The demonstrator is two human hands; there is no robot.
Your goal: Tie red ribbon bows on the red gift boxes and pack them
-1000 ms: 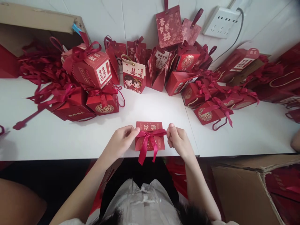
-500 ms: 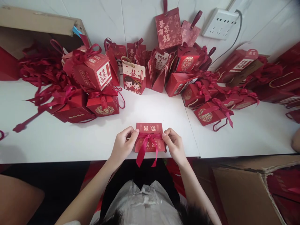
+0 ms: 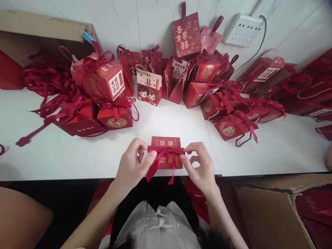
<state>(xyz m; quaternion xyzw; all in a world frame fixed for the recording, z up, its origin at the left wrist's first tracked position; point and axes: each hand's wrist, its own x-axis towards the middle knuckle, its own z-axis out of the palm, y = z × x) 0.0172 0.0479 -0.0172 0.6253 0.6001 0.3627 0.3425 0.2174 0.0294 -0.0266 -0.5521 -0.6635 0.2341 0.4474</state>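
Note:
A small red gift box (image 3: 169,142) with gold lettering stands near the table's front edge, its top facing me. Across it runs a dark pink ribbon bow (image 3: 166,151), with two tails hanging over the front. My left hand (image 3: 136,157) is beside the bow's left loop, thumb and fingers apart, the thumb tip close to the ribbon. On the other side my right hand (image 3: 199,162) has its fingers spread by the right loop; the index fingertip seems to touch the loop's end.
Red gift boxes with bows (image 3: 116,112) are piled at left beside loose ribbons (image 3: 49,77) and a carton (image 3: 46,26). More boxes and bags (image 3: 228,126) stand at the back and right, below a power strip (image 3: 242,30). An opened carton (image 3: 269,207) stands lower right. Another person's bare limb shows lower left.
Both hands have loosened from the box's sides and the bow's ends, and their fingers have spread. The bow's loops now stretch out wider to both sides.

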